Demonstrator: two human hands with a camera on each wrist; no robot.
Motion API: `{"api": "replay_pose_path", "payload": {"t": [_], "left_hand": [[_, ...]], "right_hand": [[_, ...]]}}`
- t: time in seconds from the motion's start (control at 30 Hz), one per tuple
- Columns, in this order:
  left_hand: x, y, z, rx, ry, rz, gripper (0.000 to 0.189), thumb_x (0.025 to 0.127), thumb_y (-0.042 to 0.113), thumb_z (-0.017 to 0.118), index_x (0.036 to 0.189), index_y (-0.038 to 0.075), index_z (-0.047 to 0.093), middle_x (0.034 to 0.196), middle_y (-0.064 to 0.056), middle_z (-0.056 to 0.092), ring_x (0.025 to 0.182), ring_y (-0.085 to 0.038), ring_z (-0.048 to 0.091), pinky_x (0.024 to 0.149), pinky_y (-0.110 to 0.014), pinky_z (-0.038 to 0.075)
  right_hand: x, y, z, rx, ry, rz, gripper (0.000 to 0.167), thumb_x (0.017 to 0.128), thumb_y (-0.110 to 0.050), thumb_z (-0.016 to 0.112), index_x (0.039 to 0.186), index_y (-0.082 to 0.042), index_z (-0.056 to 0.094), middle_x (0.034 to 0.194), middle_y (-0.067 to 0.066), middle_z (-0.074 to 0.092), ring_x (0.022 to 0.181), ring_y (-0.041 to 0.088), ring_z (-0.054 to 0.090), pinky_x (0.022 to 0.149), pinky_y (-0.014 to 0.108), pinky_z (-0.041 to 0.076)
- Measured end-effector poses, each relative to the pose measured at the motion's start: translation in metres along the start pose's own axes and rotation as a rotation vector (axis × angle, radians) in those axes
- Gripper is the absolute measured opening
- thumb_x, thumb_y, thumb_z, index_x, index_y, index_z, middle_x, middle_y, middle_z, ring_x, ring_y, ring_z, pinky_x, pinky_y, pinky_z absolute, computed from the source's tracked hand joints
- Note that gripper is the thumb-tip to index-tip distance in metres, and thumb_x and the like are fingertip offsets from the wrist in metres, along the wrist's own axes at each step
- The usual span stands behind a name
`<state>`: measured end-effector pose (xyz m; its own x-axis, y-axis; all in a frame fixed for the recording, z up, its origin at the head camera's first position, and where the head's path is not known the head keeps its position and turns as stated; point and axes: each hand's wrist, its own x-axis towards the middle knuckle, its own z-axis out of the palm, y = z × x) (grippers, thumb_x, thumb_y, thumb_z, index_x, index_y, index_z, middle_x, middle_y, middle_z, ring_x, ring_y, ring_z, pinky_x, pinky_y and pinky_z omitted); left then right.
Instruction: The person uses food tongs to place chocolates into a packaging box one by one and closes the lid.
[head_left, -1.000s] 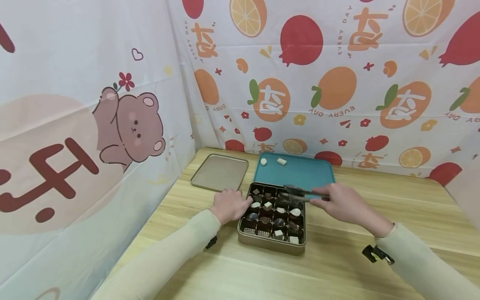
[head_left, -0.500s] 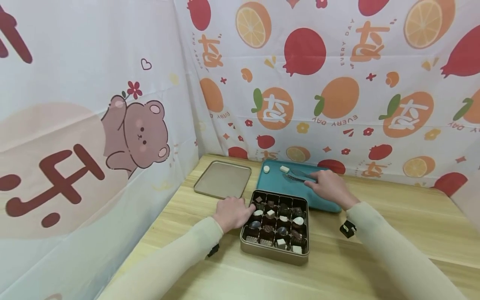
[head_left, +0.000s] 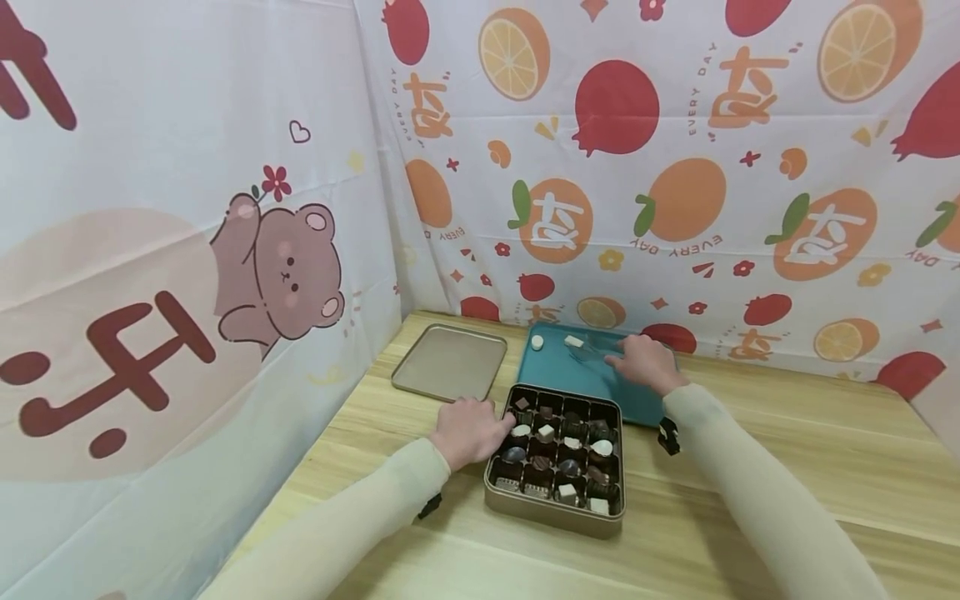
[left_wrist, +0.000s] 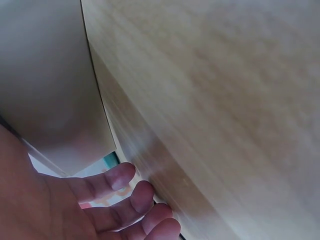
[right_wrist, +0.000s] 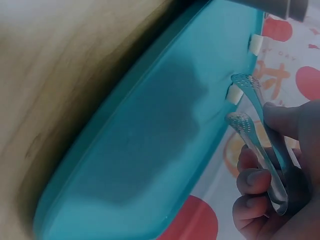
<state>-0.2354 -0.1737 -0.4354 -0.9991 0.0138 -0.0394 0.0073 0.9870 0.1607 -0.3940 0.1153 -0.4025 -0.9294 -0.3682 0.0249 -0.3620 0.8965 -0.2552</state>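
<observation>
My right hand [head_left: 647, 363] holds metal tongs [right_wrist: 278, 145] with perforated tips over the blue tray [head_left: 551, 372]. The tips are spread apart beside a white rectangular piece [right_wrist: 234, 94] on the tray; in the right wrist view one tip overlaps it. A round white piece [head_left: 537, 342] lies farther left. My left hand [head_left: 468, 429] rests at the left side of a gold tin [head_left: 555, 518], its thumb side at the rim and its other fingers loosely bent in the left wrist view. Dark and white chocolates [head_left: 567, 493] sit in the tin's divided compartments.
A flat gold lid [head_left: 450, 362] lies on the wooden table [head_left: 420, 550], left of the tray. The tin stands right in front of the tray. Printed cloth [head_left: 615, 108] hangs behind and along the left side.
My right hand has moved with the tongs from above the tin back to the far part of the tray, near the white rectangular piece. My left hand has stayed at the tin.
</observation>
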Motion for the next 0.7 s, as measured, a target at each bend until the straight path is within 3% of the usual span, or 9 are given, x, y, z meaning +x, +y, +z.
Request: {"api": "replay_pose_path", "payload": {"t": [0.17,0.4,0.57,0.7], "left_hand": [[0.000,0.003,0.001,0.004,0.005,0.004,0.067,0.101,0.058,0.033,0.117,0.006,0.072,0.115,-0.019,0.070,0.100,-0.038,0.067,0.072,-0.052,0.052],[-0.003,0.004,-0.001,0.000,0.005,0.009,0.068,0.101,0.058,0.033,0.113,0.005,0.073,0.110,-0.019,0.071,0.095,-0.037,0.068,0.069,-0.049,0.052],[-0.003,0.003,-0.003,-0.006,0.009,0.002,0.067,0.101,0.058,0.033,0.112,0.005,0.073,0.111,-0.019,0.071,0.096,-0.038,0.068,0.068,-0.050,0.052],[-0.001,-0.001,-0.001,-0.002,0.005,0.003,0.068,0.101,0.059,0.033,0.115,0.006,0.072,0.114,-0.019,0.071,0.099,-0.038,0.068,0.070,-0.050,0.052]], "right_hand": [[0.002,-0.001,0.000,0.014,-0.009,0.005,0.051,0.101,-0.036,0.061,0.135,0.000,0.061,0.134,0.022,0.063,0.097,0.035,0.071,0.072,0.049,0.058],[0.002,-0.003,-0.001,0.028,-0.026,0.002,0.036,0.102,-0.030,0.059,0.122,-0.002,0.071,0.103,0.014,0.073,0.065,0.019,0.062,0.057,0.035,0.044],[-0.001,-0.008,-0.003,0.033,-0.011,-0.001,0.035,0.102,-0.030,0.060,0.121,-0.003,0.072,0.092,0.010,0.073,0.055,0.017,0.055,0.052,0.032,0.040],[-0.008,-0.013,-0.011,0.021,0.004,-0.013,0.039,0.101,-0.033,0.061,0.125,-0.004,0.071,0.105,0.015,0.074,0.062,0.021,0.063,0.049,0.032,0.042]]}}
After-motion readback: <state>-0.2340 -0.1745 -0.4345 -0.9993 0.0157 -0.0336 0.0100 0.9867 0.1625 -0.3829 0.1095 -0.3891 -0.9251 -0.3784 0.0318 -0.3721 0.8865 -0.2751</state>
